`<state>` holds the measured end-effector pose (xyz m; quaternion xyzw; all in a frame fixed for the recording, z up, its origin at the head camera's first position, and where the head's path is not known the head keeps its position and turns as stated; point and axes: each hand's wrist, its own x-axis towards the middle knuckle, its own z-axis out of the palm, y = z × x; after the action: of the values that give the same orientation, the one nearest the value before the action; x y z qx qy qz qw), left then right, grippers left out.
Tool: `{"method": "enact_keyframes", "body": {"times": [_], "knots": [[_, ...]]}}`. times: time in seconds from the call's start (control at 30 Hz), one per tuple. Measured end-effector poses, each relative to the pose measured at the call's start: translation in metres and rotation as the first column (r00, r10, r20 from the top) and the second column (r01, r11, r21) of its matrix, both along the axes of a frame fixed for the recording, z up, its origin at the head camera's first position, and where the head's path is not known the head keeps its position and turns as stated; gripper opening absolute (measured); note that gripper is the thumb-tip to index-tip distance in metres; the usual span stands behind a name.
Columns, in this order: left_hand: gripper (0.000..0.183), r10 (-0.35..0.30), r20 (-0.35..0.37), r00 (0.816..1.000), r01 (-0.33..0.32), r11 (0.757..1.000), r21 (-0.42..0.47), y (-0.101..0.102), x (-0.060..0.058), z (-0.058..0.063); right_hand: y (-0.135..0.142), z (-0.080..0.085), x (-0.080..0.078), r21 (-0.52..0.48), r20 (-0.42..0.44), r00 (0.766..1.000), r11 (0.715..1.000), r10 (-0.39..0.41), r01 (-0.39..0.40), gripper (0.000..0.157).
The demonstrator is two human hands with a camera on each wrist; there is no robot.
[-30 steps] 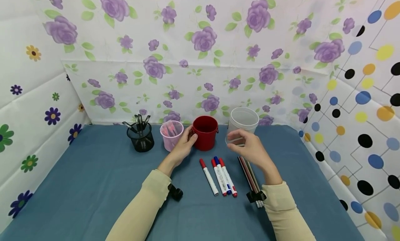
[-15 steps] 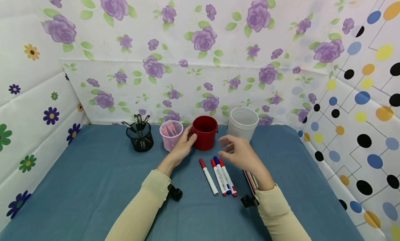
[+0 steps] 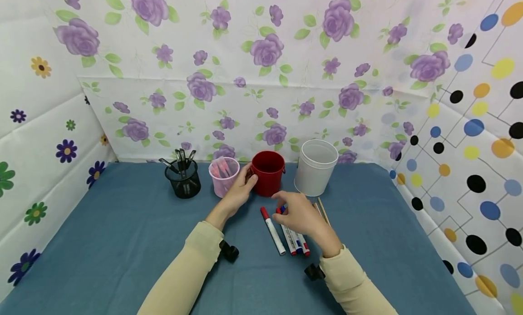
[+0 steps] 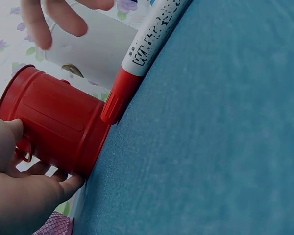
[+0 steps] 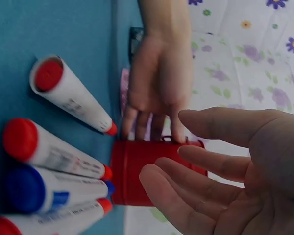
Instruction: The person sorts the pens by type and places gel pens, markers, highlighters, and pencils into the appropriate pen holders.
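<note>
My left hand (image 3: 236, 191) holds a small red metal bucket (image 3: 269, 176) by its left side, thumb in front and fingers round the side. The bucket stands upright on the blue cloth. My right hand (image 3: 300, 215) hovers in front of it with fingers loosely bent and nothing between them. Below that hand lie several whiteboard markers, partly covered by it in the head view. One red-capped marker (image 3: 273, 233) lies apart to the left; a blue-ended marker (image 5: 27, 188) lies between two red-ended ones in the right wrist view.
A white bucket (image 3: 315, 169) stands right of the red one. Thin pencil-like sticks (image 3: 323, 210) lie partly hidden behind the right hand. On the left are a pink cup (image 3: 222, 185) with pink-topped items and a black mesh holder (image 3: 184, 185) with brushes or pens.
My right hand has moved left and toward me, from in front of the white bucket to over the markers. The left hand has stayed on the red bucket.
</note>
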<state>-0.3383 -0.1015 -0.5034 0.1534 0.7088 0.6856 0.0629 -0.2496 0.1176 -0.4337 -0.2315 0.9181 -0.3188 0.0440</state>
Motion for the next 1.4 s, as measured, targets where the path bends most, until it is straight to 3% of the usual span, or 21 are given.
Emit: {"method": "enact_keyframes", "body": {"times": [0.37,0.73,0.93,1.13,1.23,1.4], "knots": [[0.061,0.005,0.012,1.0,-0.004,1.0,-0.028,0.001,0.001,0.001,-0.017,-0.016,0.006,0.109,0.043,0.999,0.994,-0.012,0.007,0.049],[0.061,0.001,0.011,1.0,-0.001,1.0,-0.018,0.001,0.0,0.002,-0.026,-0.021,0.013,0.138,0.112,0.992,0.99,-0.054,0.038,0.056],[0.061,0.008,0.01,1.0,-0.008,1.0,-0.009,0.001,0.001,0.002,-0.031,-0.024,0.016,0.174,0.073,0.995,0.983,-0.074,0.061,0.058],[0.061,0.006,0.002,1.0,-0.006,1.0,-0.01,0.001,0.001,0.002,-0.035,-0.028,0.018,0.234,0.007,0.999,0.971,-0.053,0.05,0.043],[0.061,0.002,0.008,1.0,-0.002,1.0,-0.016,0.001,0.001,0.002,-0.034,-0.029,0.017,0.231,0.007,0.999,0.972,-0.048,0.045,0.045],[0.062,-0.003,0.015,1.0,0.003,1.0,-0.015,0.001,0.001,0.0,-0.027,-0.026,0.015,0.145,0.1,0.995,0.989,-0.026,0.011,0.051]]}}
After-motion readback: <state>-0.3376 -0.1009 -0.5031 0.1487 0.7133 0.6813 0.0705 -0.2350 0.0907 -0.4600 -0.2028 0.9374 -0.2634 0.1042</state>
